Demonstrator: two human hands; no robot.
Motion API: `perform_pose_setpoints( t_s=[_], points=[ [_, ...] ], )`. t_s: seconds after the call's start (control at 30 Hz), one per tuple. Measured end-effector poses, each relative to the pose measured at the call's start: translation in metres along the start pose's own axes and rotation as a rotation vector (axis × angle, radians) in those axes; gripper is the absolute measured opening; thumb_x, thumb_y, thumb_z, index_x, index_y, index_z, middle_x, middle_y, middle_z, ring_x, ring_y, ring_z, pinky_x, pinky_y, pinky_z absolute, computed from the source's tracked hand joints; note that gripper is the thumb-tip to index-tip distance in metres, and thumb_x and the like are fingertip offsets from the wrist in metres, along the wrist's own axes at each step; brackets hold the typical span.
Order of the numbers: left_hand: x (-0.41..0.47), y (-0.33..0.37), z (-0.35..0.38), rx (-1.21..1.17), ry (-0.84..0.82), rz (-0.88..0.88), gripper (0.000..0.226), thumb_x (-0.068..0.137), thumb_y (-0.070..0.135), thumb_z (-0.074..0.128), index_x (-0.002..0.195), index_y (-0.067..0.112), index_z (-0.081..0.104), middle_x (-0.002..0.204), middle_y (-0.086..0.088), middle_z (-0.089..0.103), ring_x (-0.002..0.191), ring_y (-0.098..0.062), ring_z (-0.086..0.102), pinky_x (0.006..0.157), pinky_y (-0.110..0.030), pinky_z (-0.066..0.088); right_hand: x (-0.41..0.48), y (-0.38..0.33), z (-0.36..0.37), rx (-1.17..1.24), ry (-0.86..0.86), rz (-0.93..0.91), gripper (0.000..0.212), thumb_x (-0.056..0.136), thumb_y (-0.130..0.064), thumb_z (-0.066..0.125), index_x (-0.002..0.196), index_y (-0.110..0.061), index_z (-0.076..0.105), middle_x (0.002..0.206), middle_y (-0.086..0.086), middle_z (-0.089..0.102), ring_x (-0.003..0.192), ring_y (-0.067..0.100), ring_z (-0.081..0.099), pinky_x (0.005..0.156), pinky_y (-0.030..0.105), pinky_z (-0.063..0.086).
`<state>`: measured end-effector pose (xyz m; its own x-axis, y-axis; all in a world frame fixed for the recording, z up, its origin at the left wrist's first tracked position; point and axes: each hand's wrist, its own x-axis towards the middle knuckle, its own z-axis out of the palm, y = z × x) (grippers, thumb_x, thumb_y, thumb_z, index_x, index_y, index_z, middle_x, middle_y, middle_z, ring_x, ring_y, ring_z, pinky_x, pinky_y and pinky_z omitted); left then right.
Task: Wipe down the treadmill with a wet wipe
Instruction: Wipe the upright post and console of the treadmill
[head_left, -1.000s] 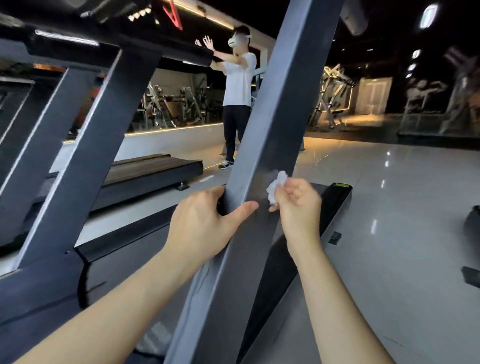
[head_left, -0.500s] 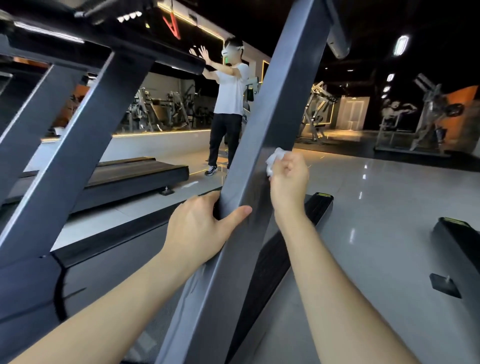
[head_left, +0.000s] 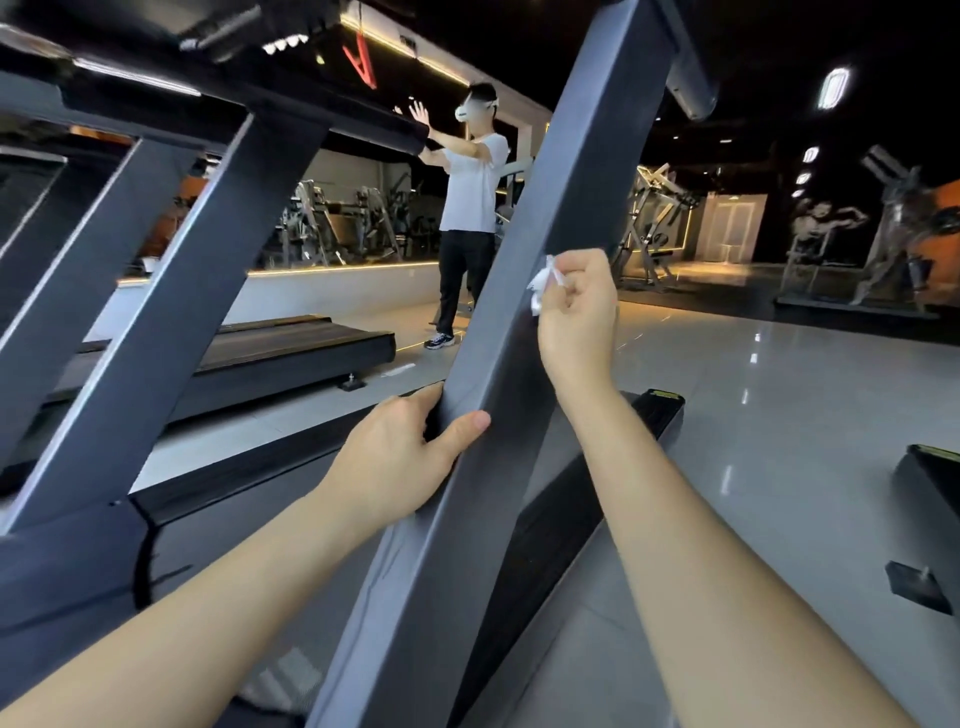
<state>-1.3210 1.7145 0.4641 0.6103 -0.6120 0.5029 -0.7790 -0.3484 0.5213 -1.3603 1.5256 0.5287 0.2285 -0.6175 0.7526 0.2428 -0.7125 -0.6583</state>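
Forearms of yours rise from the bottom edge at 7 and 5 o'clock toward the slanted grey treadmill upright (head_left: 524, 322), which runs from 6 o'clock up to 1 o'clock. Your left hand (head_left: 400, 457) grips that upright just below centre, thumb hooked over its near face and fingers wrapped round the far edge. Farther up, your right hand (head_left: 576, 317) is curled into a loose fist just right of centre, pinching a crumpled white wet wipe (head_left: 543, 285) between thumb and fingers; the wipe touches the upright's right edge. Below the right forearm, the treadmill's black side rail (head_left: 649, 415) stretches toward 3 o'clock. At 9 o'clock a second grey upright (head_left: 156, 312) leans the same way, and beyond it lies another treadmill deck (head_left: 291, 348). Past that, near 12 o'clock, a person in a white shirt (head_left: 470, 208) stands on the pale floor (head_left: 779, 415), arms raised forward. Gym machines (head_left: 337, 223) line the back wall.
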Motion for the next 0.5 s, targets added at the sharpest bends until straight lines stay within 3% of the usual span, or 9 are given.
perform_pose_setpoints(
  t_s=[0.13,0.23,0.3,0.43,0.5],
  points=[
    [0.002,-0.004,-0.002,-0.013,-0.042,0.005,0.037,0.099,0.063,0.047,0.111,0.033,0.064,0.079,0.000,0.067,0.077,-0.017,0.062,0.075,-0.038,0.053,-0.095,0.008,-0.004,0.070,-0.108,-0.053,0.021,0.099,-0.004,0.047,0.087,-0.021,0.044,0.079,-0.008,0.057,0.075,0.016,0.057,0.067,0.036,0.046],
    [0.001,-0.006,-0.002,-0.043,-0.055,0.003,0.034,0.100,0.061,0.045,0.119,0.038,0.061,0.082,0.001,0.069,0.078,-0.015,0.062,0.075,-0.037,0.053,-0.145,0.015,-0.016,0.085,-0.246,-0.121,0.020,0.099,0.002,0.048,0.086,-0.014,0.046,0.080,-0.011,0.056,0.073,0.016,0.055,0.064,0.031,0.041],
    [0.000,-0.004,-0.002,-0.021,-0.052,-0.007,0.034,0.100,0.062,0.044,0.119,0.038,0.059,0.081,0.004,0.066,0.078,-0.012,0.060,0.071,-0.032,0.049,-0.112,0.010,-0.013,0.060,-0.214,-0.162,0.017,0.099,-0.002,0.049,0.090,-0.016,0.048,0.078,-0.009,0.060,0.072,0.018,0.058,0.065,0.035,0.044],
    [0.000,-0.003,-0.004,0.055,-0.089,-0.037,0.042,0.100,0.066,0.037,0.125,0.038,0.055,0.089,0.008,0.069,0.088,-0.017,0.064,0.083,-0.041,0.053,-0.017,-0.007,0.006,-0.030,-0.036,-0.240,0.006,0.105,-0.018,0.049,0.101,-0.015,0.051,0.079,0.000,0.063,0.070,0.015,0.059,0.063,0.023,0.041],
    [0.000,-0.003,-0.004,0.069,-0.105,-0.044,0.044,0.100,0.067,0.036,0.126,0.038,0.054,0.090,0.008,0.069,0.090,-0.018,0.064,0.086,-0.043,0.053,0.001,-0.004,0.012,-0.017,0.040,-0.206,0.008,0.104,-0.020,0.050,0.101,-0.013,0.053,0.080,0.000,0.062,0.071,0.016,0.060,0.062,0.028,0.044]
  ],
)
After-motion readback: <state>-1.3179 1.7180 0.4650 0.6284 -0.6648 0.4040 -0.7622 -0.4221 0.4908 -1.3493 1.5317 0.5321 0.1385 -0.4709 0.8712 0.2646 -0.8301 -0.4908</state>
